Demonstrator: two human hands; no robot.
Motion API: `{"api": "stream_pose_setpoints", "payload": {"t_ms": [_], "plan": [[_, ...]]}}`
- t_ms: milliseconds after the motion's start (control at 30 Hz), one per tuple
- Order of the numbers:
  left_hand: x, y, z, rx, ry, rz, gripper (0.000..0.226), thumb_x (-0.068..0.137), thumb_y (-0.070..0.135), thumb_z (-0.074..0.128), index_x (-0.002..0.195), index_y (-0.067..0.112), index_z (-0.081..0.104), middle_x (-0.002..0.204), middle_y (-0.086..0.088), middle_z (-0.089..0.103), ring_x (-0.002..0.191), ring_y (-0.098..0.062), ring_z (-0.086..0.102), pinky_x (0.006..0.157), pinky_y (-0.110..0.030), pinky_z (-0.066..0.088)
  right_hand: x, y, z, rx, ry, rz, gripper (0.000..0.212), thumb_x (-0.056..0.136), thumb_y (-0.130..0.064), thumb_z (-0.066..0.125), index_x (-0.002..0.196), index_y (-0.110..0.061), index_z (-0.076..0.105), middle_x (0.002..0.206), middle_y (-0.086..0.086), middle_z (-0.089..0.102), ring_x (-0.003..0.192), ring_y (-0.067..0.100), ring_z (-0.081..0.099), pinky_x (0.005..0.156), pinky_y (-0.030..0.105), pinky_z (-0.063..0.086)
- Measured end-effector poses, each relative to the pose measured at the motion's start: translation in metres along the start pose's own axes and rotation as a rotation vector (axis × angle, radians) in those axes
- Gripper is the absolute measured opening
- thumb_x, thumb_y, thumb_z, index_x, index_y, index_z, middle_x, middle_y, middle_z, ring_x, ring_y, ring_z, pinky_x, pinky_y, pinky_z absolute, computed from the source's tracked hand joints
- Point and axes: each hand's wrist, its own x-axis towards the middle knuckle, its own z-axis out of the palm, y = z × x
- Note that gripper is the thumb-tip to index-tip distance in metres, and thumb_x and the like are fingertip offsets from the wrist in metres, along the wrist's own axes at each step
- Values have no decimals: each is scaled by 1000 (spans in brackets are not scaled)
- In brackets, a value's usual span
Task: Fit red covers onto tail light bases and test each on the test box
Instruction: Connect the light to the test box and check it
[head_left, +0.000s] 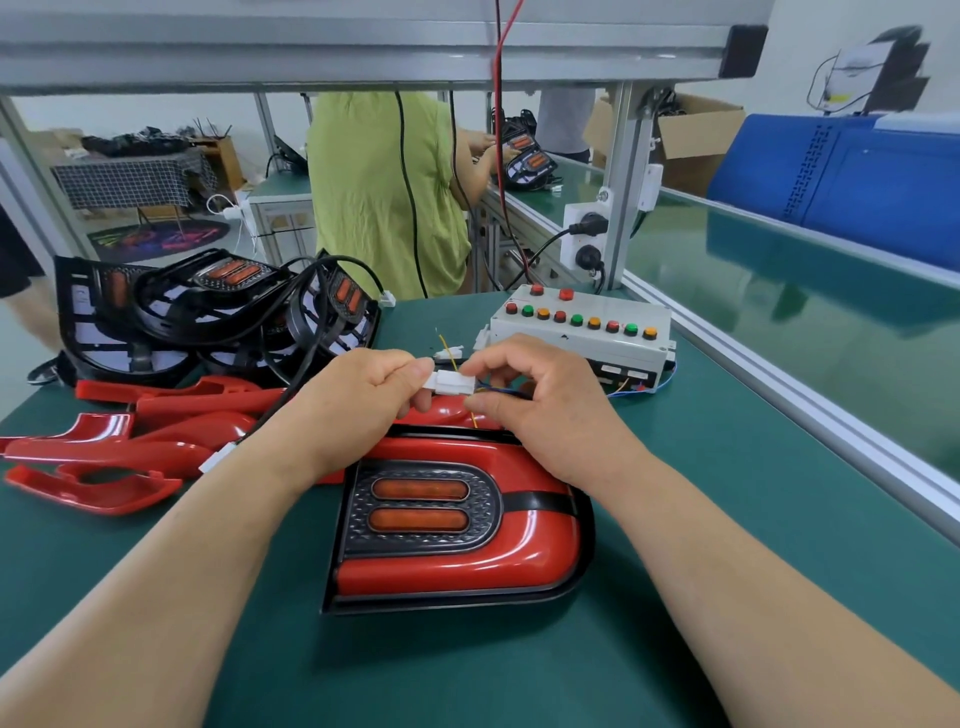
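Observation:
A tail light (457, 525) with its red cover fitted lies flat on the green mat in front of me. Above its far edge my left hand (353, 405) pinches one end of a white connector (449, 383). My right hand (530, 395) pinches the other end, where thin coloured wires lead to the grey test box (582, 332). The two connector halves sit together between my fingertips. The box has rows of red, green and orange buttons.
Loose red covers (119, 447) lie at the left of the mat. Behind them is a pile of black tail light bases (208, 312) with cables. A person in a green top (384, 192) stands beyond the bench. An aluminium rail (779, 384) borders the right side.

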Motion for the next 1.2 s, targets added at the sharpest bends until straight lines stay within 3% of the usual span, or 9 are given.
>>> {"api": "stream_pose_setpoints", "payload": {"t_ms": [133, 233, 400, 500, 800, 1033, 1133, 1200], "plan": [[0, 4, 2, -44, -6, 37, 34, 100, 44, 49, 81, 25, 71, 71, 8, 63, 67, -4, 56, 77, -38, 49, 1, 1, 0, 71, 22, 47, 35, 76, -6, 81, 93, -32, 66, 83, -15, 65, 79, -5, 58, 79, 7, 43], [2, 8, 2, -174, 86, 98, 13, 95, 23, 64, 104, 29, 71, 83, 4, 68, 77, -15, 64, 80, -29, 52, 1, 1, -2, 107, 60, 71, 35, 77, -5, 80, 92, -33, 65, 84, -13, 66, 78, -8, 59, 78, 6, 43], [-1, 4, -3, -382, 141, 122, 31, 80, -1, 76, 88, 29, 76, 81, 8, 75, 75, -1, 67, 72, -12, 51, 1, 2, -3, 145, 57, 129, 25, 78, -5, 80, 93, -22, 71, 78, -15, 65, 70, -11, 57, 72, 5, 43], [0, 2, -2, -355, 176, 73, 30, 78, 2, 79, 74, 32, 79, 76, 3, 76, 69, -3, 66, 69, -12, 52, 1, 2, -2, 143, 43, 143, 24, 77, -5, 81, 95, -19, 73, 78, -15, 66, 69, -12, 58, 71, 4, 43], [1, 4, 0, -378, 138, 2, 17, 75, 5, 82, 73, 22, 79, 78, -12, 74, 67, -10, 66, 67, -17, 55, 2, 8, -2, 141, 22, 191, 23, 78, -13, 82, 99, -17, 77, 80, -10, 71, 73, -5, 64, 74, 11, 48], [2, 1, 1, -373, 111, -26, 17, 76, 5, 81, 75, 21, 78, 73, -4, 74, 67, -10, 64, 67, -18, 54, 3, 11, -1, 139, -18, 178, 21, 76, -11, 83, 86, -26, 73, 79, -8, 72, 67, -5, 63, 67, 9, 48], [2, -1, 3, -372, 122, -30, 14, 77, 6, 81, 78, 20, 78, 78, -10, 75, 68, -12, 63, 70, -22, 54, 7, 14, -10, 128, -106, 197, 11, 84, -24, 77, 92, -29, 73, 86, -13, 74, 79, -9, 65, 75, 6, 46], [3, -2, 4, -369, 138, -25, 15, 77, 7, 81, 78, 21, 77, 76, -10, 73, 68, -12, 62, 69, -21, 52, 20, 19, -20, 33, -53, 213, 19, 95, -40, 60, 105, -29, 73, 98, -20, 70, 94, -13, 60, 81, 4, 42]]}}
